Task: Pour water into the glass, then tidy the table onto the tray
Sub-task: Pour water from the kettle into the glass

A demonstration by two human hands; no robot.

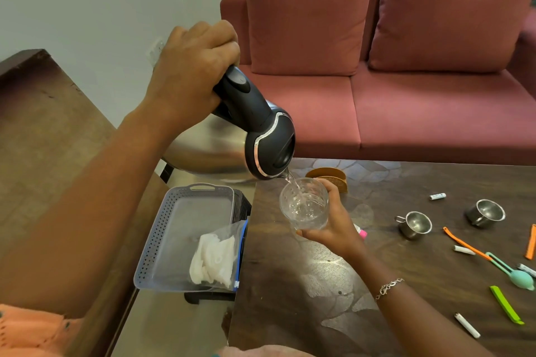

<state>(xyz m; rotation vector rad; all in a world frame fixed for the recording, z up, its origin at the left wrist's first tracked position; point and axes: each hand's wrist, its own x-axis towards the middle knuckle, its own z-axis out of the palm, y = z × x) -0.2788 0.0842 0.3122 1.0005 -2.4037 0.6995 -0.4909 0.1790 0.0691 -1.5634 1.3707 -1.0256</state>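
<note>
while the left hand [191, 66] tips the kettle [249, 130], water streams into the glass [304, 203].
fingers closed round the kettle handle; the right hand [333, 223] is wrapped round the glass, held over the table [319, 284], partly filled. beside the table's left edge sits the tray [162, 240], holding a clear bag of white pieces [214, 258]. two empty steel cups [415, 224] stand on the table, right of the glass.

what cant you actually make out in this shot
Head view, the only one:
- Kettle body: mostly hidden behind the left hand and forearm, water level unseen.
- Pink item: mostly behind the right hand holding the glass.
- Orange clip: partly cut by the right edge.
- Printing on the small white tubes: too small to read.
</note>
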